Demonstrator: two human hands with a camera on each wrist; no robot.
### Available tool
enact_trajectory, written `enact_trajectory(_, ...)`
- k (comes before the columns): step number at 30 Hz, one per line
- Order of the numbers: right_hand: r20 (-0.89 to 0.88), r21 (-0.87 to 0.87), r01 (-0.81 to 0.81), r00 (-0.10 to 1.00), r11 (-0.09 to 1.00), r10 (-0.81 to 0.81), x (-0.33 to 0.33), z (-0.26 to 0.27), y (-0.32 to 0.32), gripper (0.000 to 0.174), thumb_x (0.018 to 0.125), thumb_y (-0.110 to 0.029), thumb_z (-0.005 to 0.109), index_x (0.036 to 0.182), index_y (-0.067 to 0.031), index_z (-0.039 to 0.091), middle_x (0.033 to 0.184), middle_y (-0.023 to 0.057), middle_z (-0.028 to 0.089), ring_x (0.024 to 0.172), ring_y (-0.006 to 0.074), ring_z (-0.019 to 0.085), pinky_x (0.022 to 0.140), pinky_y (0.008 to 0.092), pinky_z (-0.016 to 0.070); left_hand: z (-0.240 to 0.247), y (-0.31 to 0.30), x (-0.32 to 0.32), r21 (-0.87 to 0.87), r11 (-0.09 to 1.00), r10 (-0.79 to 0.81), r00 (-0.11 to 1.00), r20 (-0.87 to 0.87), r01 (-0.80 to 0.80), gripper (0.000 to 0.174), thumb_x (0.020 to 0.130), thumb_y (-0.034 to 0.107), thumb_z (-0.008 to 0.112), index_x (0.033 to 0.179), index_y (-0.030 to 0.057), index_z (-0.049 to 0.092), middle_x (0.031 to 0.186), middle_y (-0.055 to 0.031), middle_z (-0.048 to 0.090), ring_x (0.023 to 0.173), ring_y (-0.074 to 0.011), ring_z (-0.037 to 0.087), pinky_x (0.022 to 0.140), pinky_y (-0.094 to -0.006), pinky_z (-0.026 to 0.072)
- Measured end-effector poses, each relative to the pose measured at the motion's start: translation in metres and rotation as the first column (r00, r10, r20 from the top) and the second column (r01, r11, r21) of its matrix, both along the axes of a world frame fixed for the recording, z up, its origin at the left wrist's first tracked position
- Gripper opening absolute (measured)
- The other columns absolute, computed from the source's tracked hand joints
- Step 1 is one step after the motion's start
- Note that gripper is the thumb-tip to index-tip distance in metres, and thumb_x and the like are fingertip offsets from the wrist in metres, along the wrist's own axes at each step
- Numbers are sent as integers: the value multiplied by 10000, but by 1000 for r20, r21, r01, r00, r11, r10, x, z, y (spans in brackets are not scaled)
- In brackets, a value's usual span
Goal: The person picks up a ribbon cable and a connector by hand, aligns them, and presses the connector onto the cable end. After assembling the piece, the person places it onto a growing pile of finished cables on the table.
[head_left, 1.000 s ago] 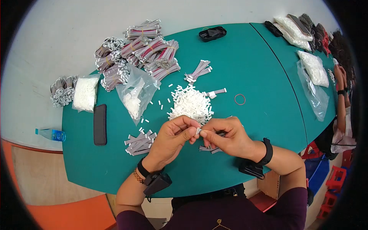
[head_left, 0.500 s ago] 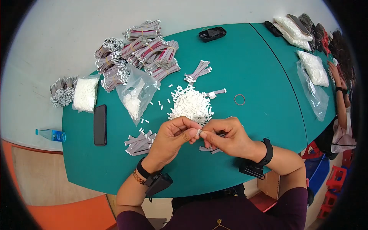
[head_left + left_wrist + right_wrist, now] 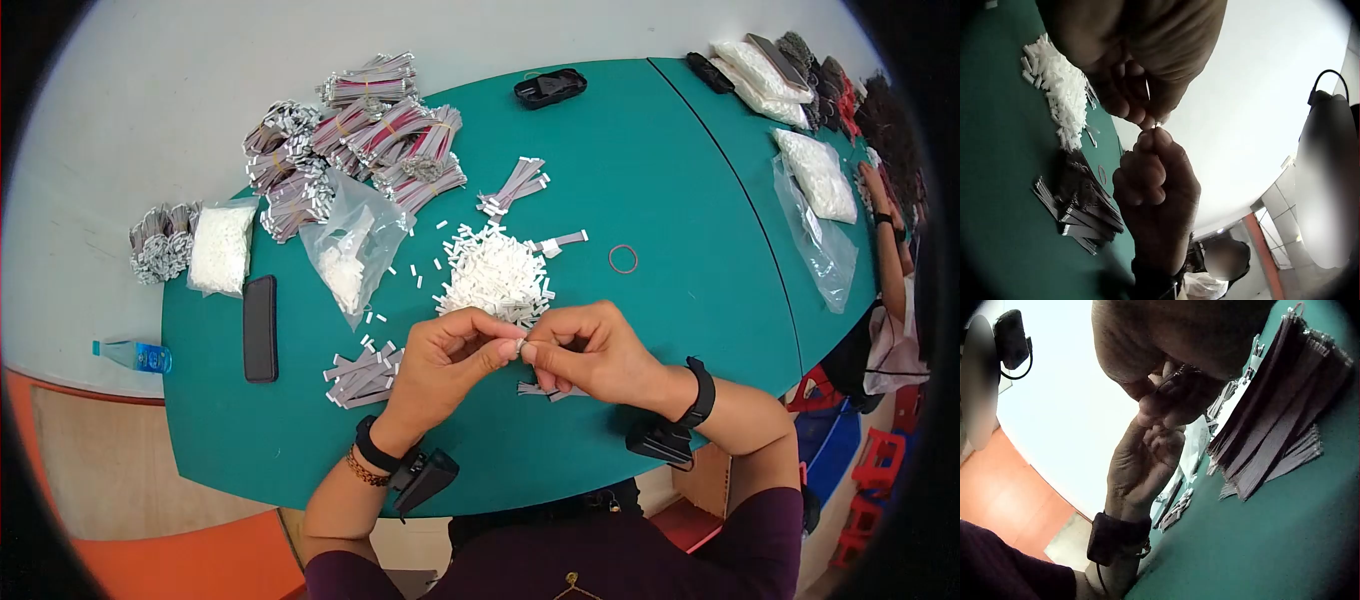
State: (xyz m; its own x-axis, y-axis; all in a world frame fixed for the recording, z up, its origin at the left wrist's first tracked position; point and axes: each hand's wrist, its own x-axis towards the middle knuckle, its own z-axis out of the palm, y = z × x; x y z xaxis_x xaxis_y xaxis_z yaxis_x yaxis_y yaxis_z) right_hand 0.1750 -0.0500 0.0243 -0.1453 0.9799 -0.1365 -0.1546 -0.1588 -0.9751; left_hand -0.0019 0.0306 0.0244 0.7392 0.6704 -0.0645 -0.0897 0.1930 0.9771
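Note:
At the middle of the head view, my left hand [image 3: 440, 365] and right hand [image 3: 605, 360] meet fingertip to fingertip. Between them they pinch the small grey-white connector end of a ribbon cable [image 3: 520, 346], mostly covered by thumbs and forefingers. Part of the cable [image 3: 1172, 379] shows inside the right palm in the right wrist view. Just beyond the hands lies a heap of white connector housings [image 3: 495, 272]. More grey ribbon cables [image 3: 1272, 419] lie on the table under the right hand, and another group of cables [image 3: 362, 375] with white ends lies left of the left hand.
Bundled ribbon cables [image 3: 370, 130] are stacked at the back left of the green table [image 3: 690, 200]. Near them are an open plastic bag [image 3: 350, 235], a filled bag [image 3: 222, 248] and a black phone-like case [image 3: 260, 330]. A red rubber band [image 3: 623, 259] lies right. Another person's arm [image 3: 887, 230] reaches in far right.
Both hands stay together in nearly the same place, with small shifts of the fingertips. The connector end shows less between them now. The left wrist has turned slightly.

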Motion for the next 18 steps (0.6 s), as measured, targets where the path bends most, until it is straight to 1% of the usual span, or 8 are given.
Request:
enact_trajectory(4,-34,-32,-9,999,999,8,1,-3,1,218,907,-163,560,735,-30,576,591,4,561,486,35,478,421,187,368,1,0,-1,108,994,11,999,-45,-6,167,828,37,648,980,-26,623,892,-49,624,809,-95,581,725,-223,473)
enact_trajectory(7,-61,-54,-2,998,999,-1,2,0,2,186,902,-148,560,760,-30,584,595,7,567,485,38,484,419,188,369,3,4,-4,38,997,-61,998,-15,62,194,848,41,625,1021,-47,612,955,-93,640,910,-126,599,839,-259,474)
enact_trajectory(13,-53,-62,-39,998,997,36,2,1,2,146,896,-131,559,806,-25,605,613,13,581,494,39,495,434,184,372,2,8,-8,53,994,-93,995,-31,95,190,843,33,627,1012,-54,617,964,-98,640,914,-135,603,840,-269,482)
enact_trajectory(16,-59,-64,-46,997,997,42,2,3,2,148,895,-133,560,807,-22,604,618,15,584,498,38,497,442,183,374,2,7,-7,157,986,-54,997,-52,62,168,832,22,632,988,-39,634,951,-88,646,886,-128,607,823,-266,486)
enact_trajectory(18,-63,-59,-45,997,997,41,1,2,1,145,892,-128,558,806,-21,604,614,15,582,493,39,494,443,183,374,-1,7,-7,252,966,-39,997,-68,55,158,814,12,642,968,-19,649,917,-82,653,851,-134,615,787,-266,491)
